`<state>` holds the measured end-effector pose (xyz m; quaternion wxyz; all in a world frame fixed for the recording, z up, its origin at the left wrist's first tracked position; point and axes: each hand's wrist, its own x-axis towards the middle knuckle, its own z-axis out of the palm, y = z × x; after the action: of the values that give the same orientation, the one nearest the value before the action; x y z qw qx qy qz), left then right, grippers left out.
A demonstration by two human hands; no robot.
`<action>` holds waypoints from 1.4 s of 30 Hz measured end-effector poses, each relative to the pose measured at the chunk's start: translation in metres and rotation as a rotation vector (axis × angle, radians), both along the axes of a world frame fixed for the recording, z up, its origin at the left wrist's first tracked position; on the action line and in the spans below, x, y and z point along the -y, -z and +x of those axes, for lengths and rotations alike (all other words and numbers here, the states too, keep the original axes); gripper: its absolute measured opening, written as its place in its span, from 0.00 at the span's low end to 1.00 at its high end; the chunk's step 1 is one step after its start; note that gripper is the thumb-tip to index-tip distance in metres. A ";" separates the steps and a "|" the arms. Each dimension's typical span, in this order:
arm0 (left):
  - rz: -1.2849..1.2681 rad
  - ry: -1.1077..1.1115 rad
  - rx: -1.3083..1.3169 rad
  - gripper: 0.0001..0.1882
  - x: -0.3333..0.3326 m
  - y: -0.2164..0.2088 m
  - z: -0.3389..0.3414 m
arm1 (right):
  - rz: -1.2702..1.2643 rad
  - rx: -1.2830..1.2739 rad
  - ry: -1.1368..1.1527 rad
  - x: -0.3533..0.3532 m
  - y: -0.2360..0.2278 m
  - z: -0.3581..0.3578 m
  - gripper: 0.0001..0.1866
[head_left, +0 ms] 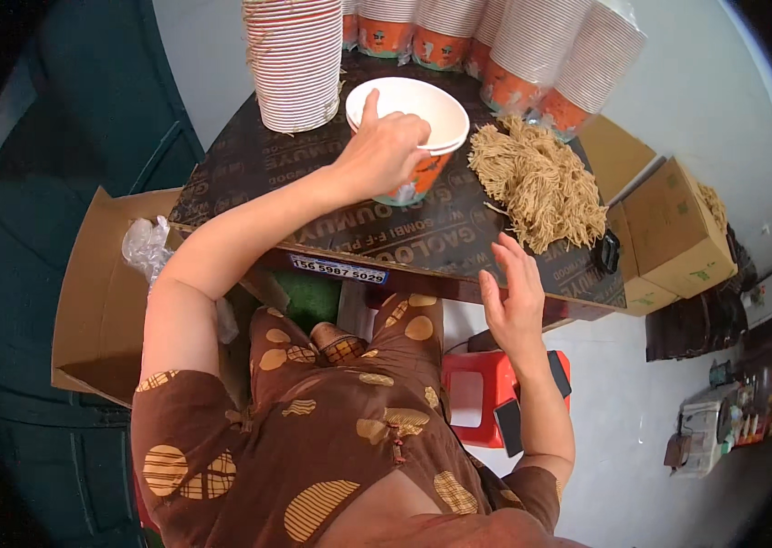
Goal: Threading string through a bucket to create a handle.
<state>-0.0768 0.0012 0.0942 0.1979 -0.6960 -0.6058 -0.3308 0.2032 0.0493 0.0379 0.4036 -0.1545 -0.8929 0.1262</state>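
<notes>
A white-lined paper cup (413, 100) with an orange and green printed outside stands on the dark table. Its doubled rim suggests that more than one cup is nested there. My left hand (384, 151) reaches over the near rim and grips it, with the index finger raised and the other fingers curled over the edge. By the table's front edge, my right hand (516, 288) hovers with nothing in it, its fingers stretched out and the thumb apart. Just beyond it lies a heap of tan, crinkled strands (541, 187).
A tall stack of paper cups (295, 64) rises at the far left of the table (258, 183). Several plastic-wrapped cup stacks (532, 55) line the back. A small black object (605, 251) sits at the right edge. Cardboard boxes (678, 228) and a red stool (486, 397) stand nearby.
</notes>
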 end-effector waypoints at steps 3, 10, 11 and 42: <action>-0.017 -0.070 -0.062 0.07 -0.010 0.000 -0.008 | -0.122 0.001 0.038 -0.002 0.008 0.010 0.17; 0.090 -0.494 -0.423 0.18 -0.045 0.008 -0.056 | -0.109 -0.054 0.068 -0.004 -0.009 0.024 0.12; 0.125 -0.614 -0.427 0.21 -0.048 0.007 -0.062 | -0.064 -0.055 0.064 -0.002 -0.017 0.025 0.12; -0.311 -0.337 1.273 0.29 -0.037 -0.021 -0.098 | -0.409 -0.131 -0.080 -0.004 0.002 0.027 0.06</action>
<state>-0.1746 0.0384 0.1152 -0.2511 -0.2819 -0.7450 -0.5499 0.2304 0.0530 0.0357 0.4158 -0.1889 -0.8259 0.3307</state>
